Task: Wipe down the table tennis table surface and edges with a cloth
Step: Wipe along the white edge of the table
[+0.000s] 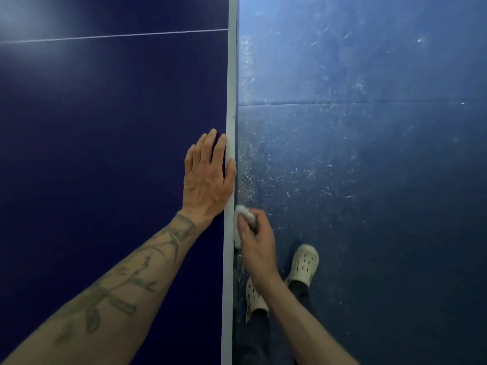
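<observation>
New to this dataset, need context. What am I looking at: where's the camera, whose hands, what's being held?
There is no machine here. A person works with bare hands, and the single picture comes from a camera worn on their head, looking down.

The dark blue slab on the left is the table tennis table. Its white edge runs up the middle of the picture. The left hand lies flat on the top beside that edge, fingers straight. The right hand grips a white cloth and holds it against the table's side.

To the right, lower down, are a scuffed blue floor and the person's pale shoes.
</observation>
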Demonstrator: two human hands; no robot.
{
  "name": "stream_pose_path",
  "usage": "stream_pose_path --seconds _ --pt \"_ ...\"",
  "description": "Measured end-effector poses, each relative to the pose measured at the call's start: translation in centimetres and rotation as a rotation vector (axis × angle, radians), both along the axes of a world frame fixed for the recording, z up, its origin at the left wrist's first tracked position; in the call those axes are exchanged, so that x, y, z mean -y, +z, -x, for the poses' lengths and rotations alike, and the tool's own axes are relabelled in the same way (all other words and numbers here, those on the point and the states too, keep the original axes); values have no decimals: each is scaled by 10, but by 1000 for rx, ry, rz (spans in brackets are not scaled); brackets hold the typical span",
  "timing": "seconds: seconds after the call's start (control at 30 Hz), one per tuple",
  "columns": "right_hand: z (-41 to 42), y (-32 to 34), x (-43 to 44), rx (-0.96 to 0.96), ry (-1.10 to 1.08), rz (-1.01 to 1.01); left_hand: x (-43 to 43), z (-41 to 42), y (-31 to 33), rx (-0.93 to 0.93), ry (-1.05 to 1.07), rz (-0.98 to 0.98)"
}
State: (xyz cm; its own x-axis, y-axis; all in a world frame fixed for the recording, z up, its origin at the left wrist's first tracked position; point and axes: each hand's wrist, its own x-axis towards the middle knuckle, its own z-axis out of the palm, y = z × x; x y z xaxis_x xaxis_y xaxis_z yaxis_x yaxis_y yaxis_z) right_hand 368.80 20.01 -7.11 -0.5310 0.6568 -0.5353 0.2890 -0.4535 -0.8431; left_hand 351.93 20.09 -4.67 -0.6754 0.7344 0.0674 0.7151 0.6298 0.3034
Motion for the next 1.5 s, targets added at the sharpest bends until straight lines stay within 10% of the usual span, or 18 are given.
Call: stream_pose_path --seconds 1.5 --pt "151 -2 -175 61 168 46 -104 113 9 -55 39 43"
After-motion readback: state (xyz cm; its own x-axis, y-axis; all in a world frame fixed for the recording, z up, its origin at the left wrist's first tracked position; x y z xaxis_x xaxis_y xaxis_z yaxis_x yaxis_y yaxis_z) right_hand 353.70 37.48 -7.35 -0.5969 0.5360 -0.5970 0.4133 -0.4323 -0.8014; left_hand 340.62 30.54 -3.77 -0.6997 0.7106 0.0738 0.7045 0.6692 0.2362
